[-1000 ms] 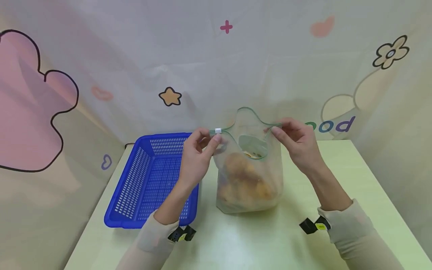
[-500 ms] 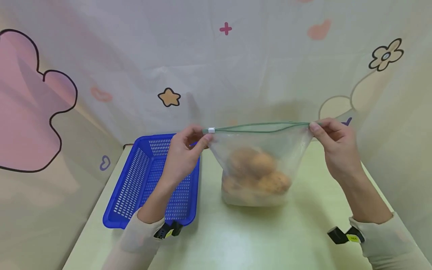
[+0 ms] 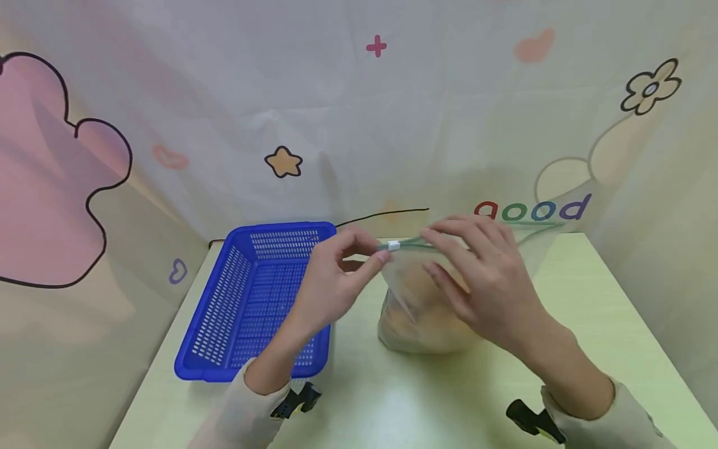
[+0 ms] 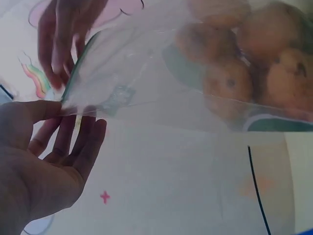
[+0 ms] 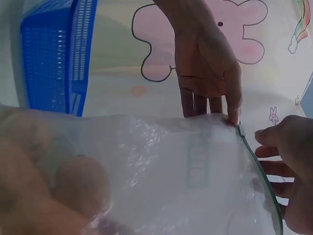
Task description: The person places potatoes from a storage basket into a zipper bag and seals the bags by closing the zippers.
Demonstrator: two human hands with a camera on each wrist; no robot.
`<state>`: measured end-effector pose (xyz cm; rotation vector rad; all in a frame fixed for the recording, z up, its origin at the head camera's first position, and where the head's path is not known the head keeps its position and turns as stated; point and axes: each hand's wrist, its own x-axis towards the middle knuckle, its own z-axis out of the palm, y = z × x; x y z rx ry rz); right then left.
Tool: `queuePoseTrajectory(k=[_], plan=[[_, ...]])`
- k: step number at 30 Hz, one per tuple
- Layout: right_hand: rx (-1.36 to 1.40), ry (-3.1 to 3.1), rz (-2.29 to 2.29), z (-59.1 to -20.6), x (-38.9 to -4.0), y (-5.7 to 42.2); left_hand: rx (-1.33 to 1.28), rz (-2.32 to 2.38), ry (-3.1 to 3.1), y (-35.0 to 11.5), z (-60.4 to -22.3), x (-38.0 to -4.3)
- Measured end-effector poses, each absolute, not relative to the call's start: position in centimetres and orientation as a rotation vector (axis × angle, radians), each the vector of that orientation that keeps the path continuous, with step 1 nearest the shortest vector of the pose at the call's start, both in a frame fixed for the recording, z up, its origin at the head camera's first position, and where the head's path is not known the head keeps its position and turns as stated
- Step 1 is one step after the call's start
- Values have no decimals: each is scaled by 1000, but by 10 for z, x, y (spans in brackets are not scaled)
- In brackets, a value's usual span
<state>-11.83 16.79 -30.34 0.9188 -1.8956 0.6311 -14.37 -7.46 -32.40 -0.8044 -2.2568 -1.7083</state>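
Note:
A translucent slider zip bag point(image 3: 404, 333) with a green seal stands on the table, holding several brown, round things that look like potatoes point(image 4: 227, 85). Thumb and fingers of my left hand point(image 3: 336, 280) pinch the bag's top left corner, right beside the white slider point(image 3: 394, 246). My right hand point(image 3: 496, 284) is in front of the bag's top, its fingers loosely bent at the seal just right of the slider and its thumb apart from them. In the right wrist view, the green seal point(image 5: 264, 176) runs past the right hand's fingers. The right hand hides part of the bag.
To the left of the bag sits a blue plastic basket point(image 3: 215, 318) with slotted walls, partly behind the left forearm. Both rest on a pale green table point(image 3: 381, 405). A printed cloth point(image 3: 348, 112) hangs behind, close to the table's back edge.
My right hand stretched the bag's mouth out to the right, then let go of the right corner and came left to near the slider. The left hand keeps its corner, now slightly lower and further right.

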Motion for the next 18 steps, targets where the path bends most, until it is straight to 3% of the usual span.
queuePoseTrajectory(k=[7, 18], plan=[[1064, -2032, 449, -294, -105, 158, -1017, -1683, -2222, -63, -321, -119], [1107, -2084, 415, -292, -131, 211, -850, -1630, -2217, -83, -319, -135]])
